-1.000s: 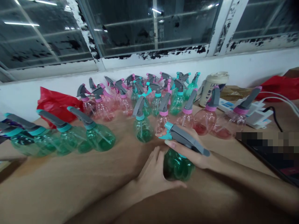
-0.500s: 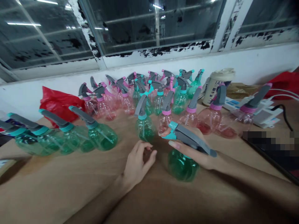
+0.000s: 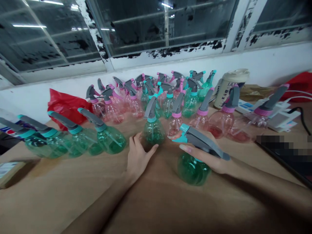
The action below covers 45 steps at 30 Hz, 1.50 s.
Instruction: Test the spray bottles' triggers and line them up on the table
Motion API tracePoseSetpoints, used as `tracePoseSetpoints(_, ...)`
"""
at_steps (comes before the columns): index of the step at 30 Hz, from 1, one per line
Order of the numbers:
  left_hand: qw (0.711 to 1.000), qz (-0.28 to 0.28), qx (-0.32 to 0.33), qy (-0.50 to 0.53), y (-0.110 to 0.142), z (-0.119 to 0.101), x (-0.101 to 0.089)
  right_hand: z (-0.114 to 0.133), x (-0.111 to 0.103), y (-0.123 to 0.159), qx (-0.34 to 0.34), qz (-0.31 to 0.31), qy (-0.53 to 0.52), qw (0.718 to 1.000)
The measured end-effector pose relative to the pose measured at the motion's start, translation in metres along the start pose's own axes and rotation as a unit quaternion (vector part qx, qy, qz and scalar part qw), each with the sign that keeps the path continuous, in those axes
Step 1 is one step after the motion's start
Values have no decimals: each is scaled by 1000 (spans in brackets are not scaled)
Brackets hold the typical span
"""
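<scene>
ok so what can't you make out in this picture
All in the head view:
Neck of the held bottle: mostly covered by the right hand.
Whether the left hand touches the green bottle ahead of it: blur and a single angle.
Number of back bottles: they hide one another.
Tip of the leftmost sprayer: cut off by the left edge.
Dark flat thing: partly pixelated, cut by the right edge.

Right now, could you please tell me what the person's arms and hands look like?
The left hand and right hand are bare: no gloves, rings or wristwear can be made out. The left forearm and right forearm are uncovered, with no sleeve in view.
</scene>
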<state>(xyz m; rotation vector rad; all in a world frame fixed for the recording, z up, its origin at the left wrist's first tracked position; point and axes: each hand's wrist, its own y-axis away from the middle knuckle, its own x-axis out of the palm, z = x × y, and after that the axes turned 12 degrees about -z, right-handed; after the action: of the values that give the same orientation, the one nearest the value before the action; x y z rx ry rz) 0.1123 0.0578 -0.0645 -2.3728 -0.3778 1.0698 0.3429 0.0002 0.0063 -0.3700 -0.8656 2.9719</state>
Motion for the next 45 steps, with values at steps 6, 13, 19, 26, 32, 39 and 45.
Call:
tracePoseSetpoints(6,1000,23,3,-5,1,3,1,1,-1,2,22,8,16,1000)
tracePoseSetpoints(13,1000,24,4,10,3,1,0,-1,-1,1,20,7,17,1000)
tracePoseSetpoints(19,992,-67,83,63,13,-15,-9,-2,0,2,9,1,34,999)
tracePoseSetpoints(26,964,151,210,59,37,-34,-8,-1,0,-1,-18,13,29,999)
tracePoseSetpoints(32,943,183,275,-44,36,-32,-3,-1,-1,-1,-24,10,37,999)
tracePoseSetpoints(39,921,221,309,-84,41,-36,-3,-3,-1,-1,-41,16,35,998)
tracePoseSetpoints(45,911,247,314,-102,39,-39,-5,-3,-2,0,-42,18,37,998)
